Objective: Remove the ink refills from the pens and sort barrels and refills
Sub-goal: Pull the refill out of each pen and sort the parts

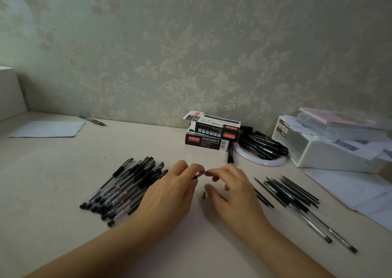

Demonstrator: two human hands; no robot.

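Note:
My left hand [169, 192] grips a pen barrel [198, 174], whose dark front end pokes out past my fingers at the table's middle. My right hand [231, 188] pinches the thin tip of the refill sticking out of that barrel. A small dark pen tip cone [203, 196] lies on the table just below my right fingers. A pile of whole black gel pens [125, 186] lies left of my left hand. Black refills [297, 189] and several clear barrels [320, 224] lie to the right of my right hand.
Two stacked pen boxes [212, 133] stand by the wall. A white round dish [263, 156] holds several black markers. White plastic boxes with papers [331, 144] fill the right. A sheet of paper [48, 129] and one pen [93, 120] lie far left.

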